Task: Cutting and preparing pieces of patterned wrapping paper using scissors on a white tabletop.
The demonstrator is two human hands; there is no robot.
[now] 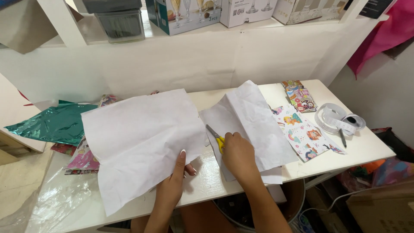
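1. Hands: the left hand (pixel 174 183) pinches the near edge of a large creased white paper sheet (pixel 142 142), thumb on top; the right hand (pixel 237 156) is closed around yellow-handled scissors (pixel 215 137).
2. Key relation: the scissors' blades point far-left, up the gap between the large sheet and a second, folded white paper piece (pixel 250 125) to its right. The gap's long axis runs from near to far; the right hand sits at its near end, closer than the left hand.
3. Support: both papers lie on the white table (pixel 371 149), with the large sheet overhanging the near edge.
4. Surroundings: cartoon-printed wrapping paper (pixel 304 133) and a clear tape roll (pixel 334 116) lie to the right; green foil sheet (pixel 51 123) lies far left.
5. Containers: a round dark bin (pixel 297 196) stands under the table; its contents cannot be made out. Cardboard boxes (pixel 241 11) sit on the far shelf.
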